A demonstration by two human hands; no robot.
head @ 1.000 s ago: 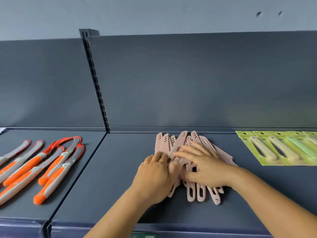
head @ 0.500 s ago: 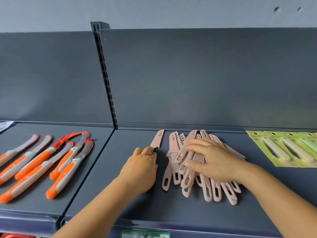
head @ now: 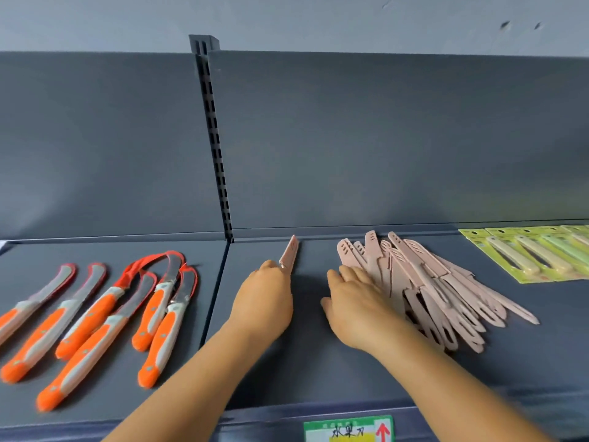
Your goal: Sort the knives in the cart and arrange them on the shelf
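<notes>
A heap of several pink sheathed knives (head: pixel 427 282) lies on the dark grey shelf (head: pixel 312 371), right of centre. One pink knife (head: pixel 289 254) lies apart to the left, its tip pointing at the back panel. My left hand (head: pixel 264 298) covers its handle end and holds it against the shelf. My right hand (head: pixel 357 301) lies flat with straight fingers at the left edge of the heap, touching the nearest knives. No cart is in view.
Several orange-and-grey knives (head: pixel 95 317) lie on the neighbouring shelf section at left. Green carded knife packs (head: pixel 535 253) lie at the far right. A slotted upright (head: pixel 216 161) divides the back panels. A green price label (head: pixel 349 429) sits on the front edge.
My left hand has slid one pink knife leftward, away from the heap. My right hand has shifted from on top of the heap to its left edge. The view moved closer.
</notes>
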